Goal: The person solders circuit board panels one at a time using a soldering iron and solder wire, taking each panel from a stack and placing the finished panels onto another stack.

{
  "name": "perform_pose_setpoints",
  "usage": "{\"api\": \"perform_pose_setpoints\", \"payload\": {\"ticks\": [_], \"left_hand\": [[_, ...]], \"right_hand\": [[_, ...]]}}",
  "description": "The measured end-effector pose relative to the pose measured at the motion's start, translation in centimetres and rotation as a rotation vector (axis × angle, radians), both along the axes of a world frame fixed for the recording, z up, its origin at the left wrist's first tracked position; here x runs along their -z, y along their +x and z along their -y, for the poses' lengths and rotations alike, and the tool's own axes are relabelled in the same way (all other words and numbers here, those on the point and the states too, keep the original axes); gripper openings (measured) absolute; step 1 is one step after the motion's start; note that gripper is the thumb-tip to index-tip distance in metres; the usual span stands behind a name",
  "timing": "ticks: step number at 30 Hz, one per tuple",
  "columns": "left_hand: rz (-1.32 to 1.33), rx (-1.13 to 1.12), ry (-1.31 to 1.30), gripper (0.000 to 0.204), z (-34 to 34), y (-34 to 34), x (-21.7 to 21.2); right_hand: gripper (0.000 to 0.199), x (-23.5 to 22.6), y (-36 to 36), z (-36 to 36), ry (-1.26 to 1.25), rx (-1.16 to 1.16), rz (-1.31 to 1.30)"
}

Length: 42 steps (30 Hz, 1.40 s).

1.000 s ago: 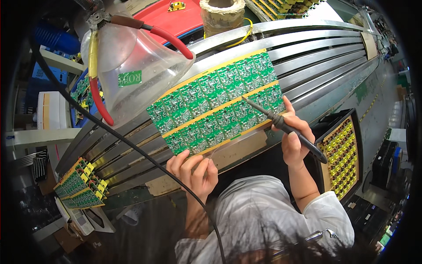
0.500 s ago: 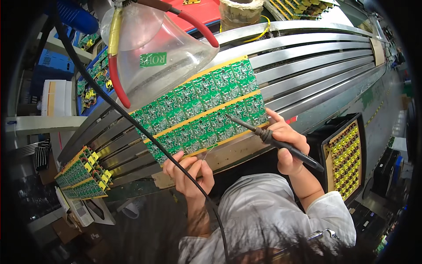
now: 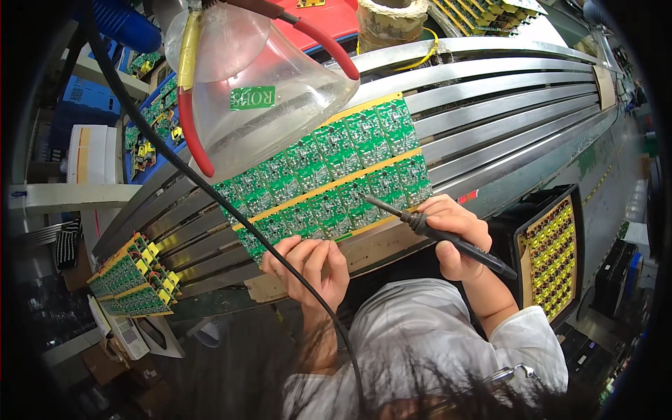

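Observation:
A green circuit board panel (image 3: 332, 150) with yellow-brown strips lies across the metal rails, split into many small boards. My right hand (image 3: 462, 234) is closed round the dark handle of a soldering iron (image 3: 418, 222). The iron's tip points left and is over the lower row of boards; whether it touches cannot be told. At the panel's near edge my left hand (image 3: 313, 269) has its fingers curled and pressed together. A thin solder wire showed in these fingers a moment ago; now it can hardly be made out.
A clear plastic funnel hood (image 3: 287, 122) with red tubing overhangs the panel's far left. A black cable (image 3: 168, 150) crosses in front. Metal rails (image 3: 504, 108) run right. Stacked boards (image 3: 133, 283) stand left, a black crate (image 3: 514, 234) of yellow parts right, a cardboard roll (image 3: 390, 28) behind.
The view has shifted slightly. My left hand's fingers have drawn closer together, and the thin wire has dropped from clear sight. The iron stays over the lower row, its tip slightly lower on it.

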<state>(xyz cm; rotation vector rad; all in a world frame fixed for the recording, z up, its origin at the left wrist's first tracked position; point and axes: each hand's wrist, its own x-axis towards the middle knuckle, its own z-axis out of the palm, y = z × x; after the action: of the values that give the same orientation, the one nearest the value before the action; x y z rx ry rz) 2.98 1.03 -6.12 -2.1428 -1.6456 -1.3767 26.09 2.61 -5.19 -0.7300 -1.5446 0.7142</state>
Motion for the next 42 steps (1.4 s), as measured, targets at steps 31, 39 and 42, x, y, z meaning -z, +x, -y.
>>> {"api": "perform_pose_setpoints", "payload": {"ticks": [31,39,42], "left_hand": [[-0.101,0.067,-0.036,0.012,0.7,1.8,0.5],[-0.125,0.117,-0.01,0.01,0.7,2.5,0.4],[-0.086,0.144,-0.009,0.01,0.4,2.9,0.5]], "right_hand": [[0.024,0.4,3.3,0.2,-0.009,0.069,-0.075],[0.023,0.7,4.1,0.1,-0.027,0.118,-0.132],[0.024,0.9,4.6,0.2,-0.032,0.132,-0.125]]}}
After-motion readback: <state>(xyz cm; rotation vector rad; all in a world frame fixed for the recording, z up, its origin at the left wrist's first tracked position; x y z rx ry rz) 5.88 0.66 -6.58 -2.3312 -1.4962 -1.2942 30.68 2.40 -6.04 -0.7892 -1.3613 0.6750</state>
